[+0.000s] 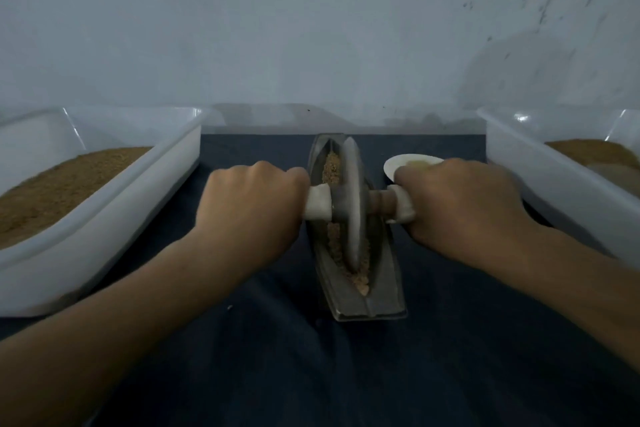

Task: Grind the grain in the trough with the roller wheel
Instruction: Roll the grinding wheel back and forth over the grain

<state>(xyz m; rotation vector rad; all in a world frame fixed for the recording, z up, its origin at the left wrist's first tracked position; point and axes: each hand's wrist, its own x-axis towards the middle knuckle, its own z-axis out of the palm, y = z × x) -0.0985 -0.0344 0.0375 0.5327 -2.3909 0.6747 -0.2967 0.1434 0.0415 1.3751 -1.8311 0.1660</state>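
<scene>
a narrow metal trough (372, 298) lies lengthwise on a dark blue cloth (311, 374), its far end pointing at a pale wall (311, 28). the roller wheel (353, 204) stands on edge in the trough's groove, about midway along it. crushed tan grain (331, 163) lies in the groove both beyond the wheel and on the near side of it.

both hands are clamped on the wheel's axle. the left hand (252, 204) grips the white-wrapped left handle (317, 201), and the right hand (457, 204) grips the right handle (398, 206), knuckles up.

a small white dish (408, 161) sits just behind the right hand. a white plastic tub (104, 225) with brown meal in it stands to the left of the trough, and another white tub (540, 177) stands to the right, also holding brown material.
</scene>
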